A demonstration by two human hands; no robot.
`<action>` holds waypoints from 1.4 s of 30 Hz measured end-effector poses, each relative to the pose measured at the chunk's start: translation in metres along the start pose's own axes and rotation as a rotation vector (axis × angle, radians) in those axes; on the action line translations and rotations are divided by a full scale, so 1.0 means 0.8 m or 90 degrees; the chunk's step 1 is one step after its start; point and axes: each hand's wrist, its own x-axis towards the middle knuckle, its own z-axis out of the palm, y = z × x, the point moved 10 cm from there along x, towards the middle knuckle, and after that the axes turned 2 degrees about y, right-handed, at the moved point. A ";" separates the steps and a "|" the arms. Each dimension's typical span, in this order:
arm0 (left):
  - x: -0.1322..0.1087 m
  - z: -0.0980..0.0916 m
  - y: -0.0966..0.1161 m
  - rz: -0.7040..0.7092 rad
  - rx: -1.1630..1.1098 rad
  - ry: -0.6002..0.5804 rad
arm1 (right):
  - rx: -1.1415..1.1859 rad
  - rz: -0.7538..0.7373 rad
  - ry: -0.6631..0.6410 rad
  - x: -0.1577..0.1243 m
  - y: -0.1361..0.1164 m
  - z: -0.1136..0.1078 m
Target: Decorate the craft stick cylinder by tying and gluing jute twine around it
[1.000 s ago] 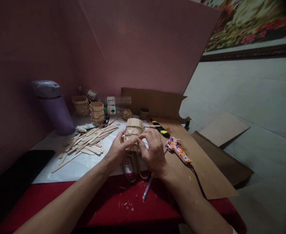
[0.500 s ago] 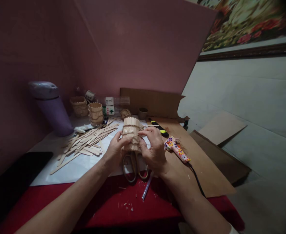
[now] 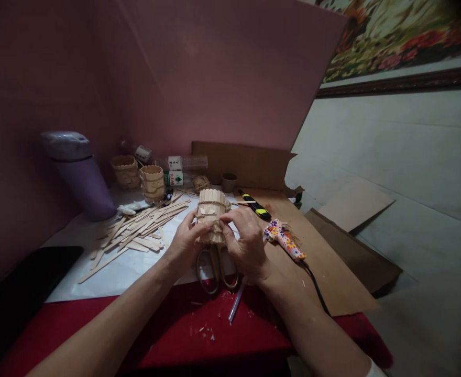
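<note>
A small cup made of upright wooden craft sticks [image 3: 211, 198], with twine around it and pale leaf-like pieces on its front, is held tilted above the table. My left hand [image 3: 187, 235] grips it from the left, thumb across the front. Against its right front, the thumb and fingertips of my right hand [image 3: 246, 238] are pinched together; what lies between them is too small to make out. Scissors [image 3: 209, 285] lie just below the cup, handles toward me, blades hidden. A clear glue stick [image 3: 236, 303] rests beside them on the red cloth [image 3: 167, 335].
Loose craft sticks [image 3: 136, 230] are heaped at left, before two finished stick cups [image 3: 152, 183]. A purple tumbler [image 3: 83, 178] stands behind. On the right, a flowered glue gun [image 3: 285, 241] and a black-and-yellow utility knife [image 3: 256, 204] lie on cardboard [image 3: 332, 283].
My right fingertips have shifted slightly left and in against the cup's front. A thin piece seen at them before is now hidden. My left hand keeps its hold.
</note>
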 end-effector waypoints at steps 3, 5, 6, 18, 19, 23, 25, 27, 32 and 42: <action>-0.001 0.002 0.001 -0.006 -0.001 0.001 | 0.009 0.001 -0.003 0.000 0.000 0.000; -0.001 0.002 0.002 -0.006 -0.001 0.002 | 0.016 -0.003 -0.005 0.000 -0.001 0.001; -0.001 0.002 0.003 -0.003 0.000 0.002 | 0.019 -0.004 -0.006 0.000 -0.001 0.001; 0.001 0.000 -0.001 0.004 0.005 -0.008 | 0.033 0.005 -0.005 0.001 -0.001 0.000; 0.002 0.001 0.000 0.008 0.007 -0.007 | 0.034 0.006 -0.004 0.000 -0.001 0.000; 0.003 0.000 0.003 0.027 0.023 -0.010 | 0.038 0.006 0.002 0.000 -0.002 0.000; 0.003 -0.002 0.004 0.043 0.033 -0.011 | 0.043 0.008 0.010 -0.001 -0.001 -0.001; 0.004 -0.003 0.005 0.054 0.041 -0.011 | 0.057 0.017 0.017 -0.002 0.001 -0.002; 0.004 -0.004 0.002 0.046 0.050 -0.017 | 0.105 0.057 0.022 -0.002 0.010 -0.001; 0.002 0.004 0.004 0.025 0.029 -0.033 | 0.082 0.050 0.018 -0.001 0.010 0.000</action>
